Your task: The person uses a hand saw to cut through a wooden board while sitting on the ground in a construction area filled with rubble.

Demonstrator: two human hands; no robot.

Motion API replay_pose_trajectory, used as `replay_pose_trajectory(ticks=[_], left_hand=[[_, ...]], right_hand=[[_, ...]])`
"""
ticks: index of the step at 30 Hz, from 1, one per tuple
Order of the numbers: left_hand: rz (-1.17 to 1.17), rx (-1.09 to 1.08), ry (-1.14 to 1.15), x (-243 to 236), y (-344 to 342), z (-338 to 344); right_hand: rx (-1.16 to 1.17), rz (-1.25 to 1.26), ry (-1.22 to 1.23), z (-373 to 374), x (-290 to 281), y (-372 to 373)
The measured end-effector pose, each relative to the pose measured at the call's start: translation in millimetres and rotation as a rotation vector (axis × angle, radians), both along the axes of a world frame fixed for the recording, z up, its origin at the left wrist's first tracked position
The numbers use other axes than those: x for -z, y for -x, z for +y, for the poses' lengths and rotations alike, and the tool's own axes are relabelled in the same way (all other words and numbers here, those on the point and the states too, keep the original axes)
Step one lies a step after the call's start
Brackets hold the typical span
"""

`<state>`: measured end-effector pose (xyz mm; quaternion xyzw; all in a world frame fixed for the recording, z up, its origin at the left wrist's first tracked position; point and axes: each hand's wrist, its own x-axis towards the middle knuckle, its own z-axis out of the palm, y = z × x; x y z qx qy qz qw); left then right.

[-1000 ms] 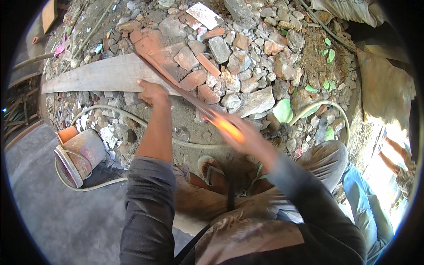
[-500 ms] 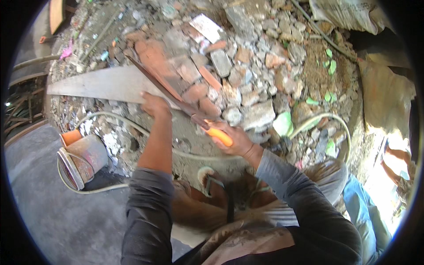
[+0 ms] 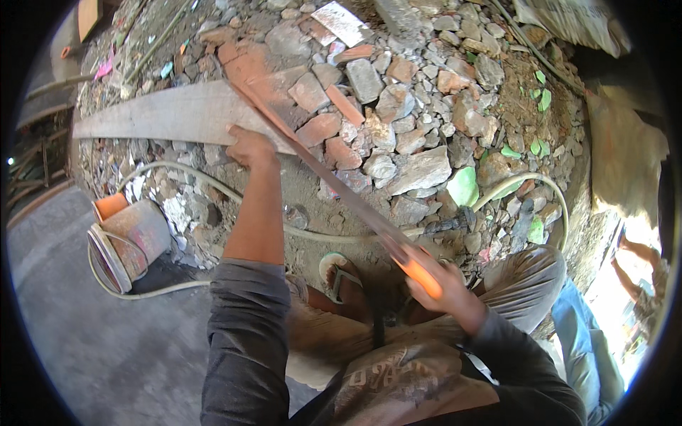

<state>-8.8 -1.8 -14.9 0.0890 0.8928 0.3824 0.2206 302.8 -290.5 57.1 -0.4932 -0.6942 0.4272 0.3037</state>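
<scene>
A long pale wooden board (image 3: 163, 113) lies across the rubble, its narrower end to the left. My left hand (image 3: 251, 147) grips its near edge close to the right end, fingers over the top. My right hand (image 3: 449, 290) is wrapped round the orange handle of a handsaw (image 3: 344, 195), down by my right knee. The dark saw blade slants up to the far left and crosses the board just right of my left hand. Whether its teeth sit in a cut cannot be made out.
Broken bricks and stones (image 3: 419, 170) cover the ground beyond my feet. A pale hose (image 3: 312, 233) loops among them. At the left, a dirty bucket (image 3: 145, 238) lies tipped beside a small orange container (image 3: 111, 206). A sack (image 3: 625, 163) hangs at the right.
My right hand has drawn the handsaw back toward me and to the right, so more blade shows on the near side of the board. My left hand keeps its grip.
</scene>
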Motion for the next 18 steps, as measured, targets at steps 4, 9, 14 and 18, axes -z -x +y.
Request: replay_pose_trajectory(ticks=[4, 9, 14, 18], left_hand=[[0.015, 0.006, 0.033, 0.6, -11.3, 8.0], [-0.003, 0.044, 0.027, -12.3, 0.4, 12.6], [0.006, 0.012, 0.004, -2.4, 7.8, 2.0], [0.020, 0.044, 0.041, 9.4, 2.7, -7.8]], right_hand=[[0.005, 0.020, 0.155, 89.9, 23.1, 49.2], [0.098, 0.297, 0.054, 147.4, 36.6, 98.1], [0.017, 0.186, 0.228, -8.2, -1.4, -1.9], [-0.001, 0.103, 0.154, 50.2, 26.9, 39.8]])
